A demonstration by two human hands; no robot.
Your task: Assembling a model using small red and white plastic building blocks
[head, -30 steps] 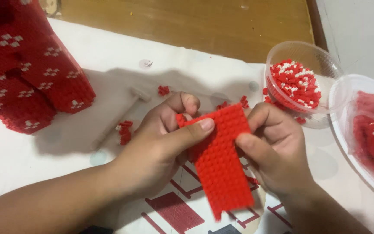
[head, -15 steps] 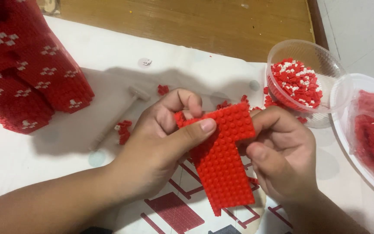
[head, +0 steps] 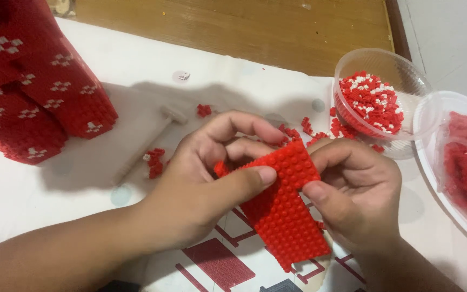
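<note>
While both hands (head: 201,178) (head: 355,197) pinch it, red studded plate (head: 287,208) slants down-right.

White cloth-covered table (head: 136,70) fills most of the view — soft shadows fall across it. Beyond its far edge, brown wooden board surface (head: 233,24). Pale grey-white floor or wall (head: 449,38) at upper right — cannot tell which.
</note>
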